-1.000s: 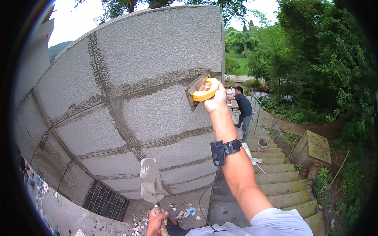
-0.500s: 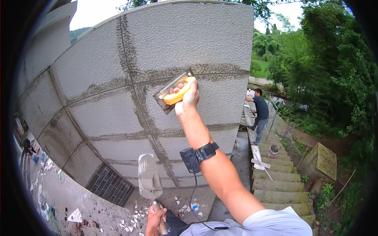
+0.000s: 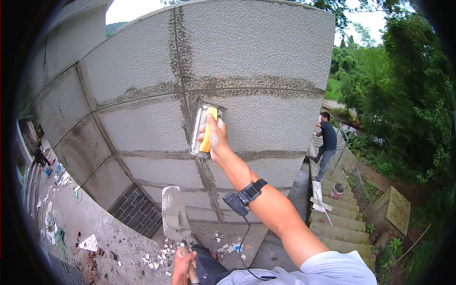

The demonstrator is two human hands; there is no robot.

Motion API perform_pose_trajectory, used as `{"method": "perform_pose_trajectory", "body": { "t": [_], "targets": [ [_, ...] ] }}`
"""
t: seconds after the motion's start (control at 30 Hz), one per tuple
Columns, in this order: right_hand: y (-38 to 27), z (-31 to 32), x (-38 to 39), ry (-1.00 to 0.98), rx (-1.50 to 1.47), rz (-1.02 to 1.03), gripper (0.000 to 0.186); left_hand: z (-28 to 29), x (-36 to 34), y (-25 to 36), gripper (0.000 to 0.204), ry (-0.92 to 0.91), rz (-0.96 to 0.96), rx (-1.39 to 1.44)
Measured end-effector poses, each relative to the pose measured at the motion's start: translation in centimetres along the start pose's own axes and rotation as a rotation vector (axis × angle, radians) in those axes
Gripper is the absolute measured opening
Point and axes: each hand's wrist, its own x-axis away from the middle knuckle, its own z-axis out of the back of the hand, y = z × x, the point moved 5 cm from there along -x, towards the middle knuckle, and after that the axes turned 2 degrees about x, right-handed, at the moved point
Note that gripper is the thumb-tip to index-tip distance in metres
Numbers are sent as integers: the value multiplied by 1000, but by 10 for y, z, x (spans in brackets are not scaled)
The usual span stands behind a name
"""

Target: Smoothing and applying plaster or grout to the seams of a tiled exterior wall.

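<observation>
A right hand (image 3: 215, 136) wraps firmly around a yellow-handled float (image 3: 197, 129) held against a textured gray wall (image 3: 270, 121); below, the left hand (image 3: 183, 267) grips a smeared trowel (image 3: 174, 216). Off to our right, another person (image 3: 328, 135) stands near steps (image 3: 338, 227).

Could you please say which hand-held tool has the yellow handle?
The float in the right hand; the trowel in the left hand has a brown handle.
</observation>
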Motion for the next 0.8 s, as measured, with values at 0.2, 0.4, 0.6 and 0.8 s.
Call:
{"method": "perform_pose_trajectory", "body": {
  "t": [0.2, 0.4, 0.6, 0.8],
  "targets": [
    [-33, 19, 7, 44, 234, 221, 34, -7, -10, 8, 24, 10, 16, -26],
    [-72, 50, 61, -369, 438, 65, 37, -38, -23, 22, 24, -149, 34, -15],
    [-95, 138, 138, -390, 476, -67, 38, -141, -39, 20, 23, -576, 187, 32],
    [-118, 216, 198, -189, 450, -23, 39, -233, -21, 4, 21, -835, 321, -56]
  ]
}}
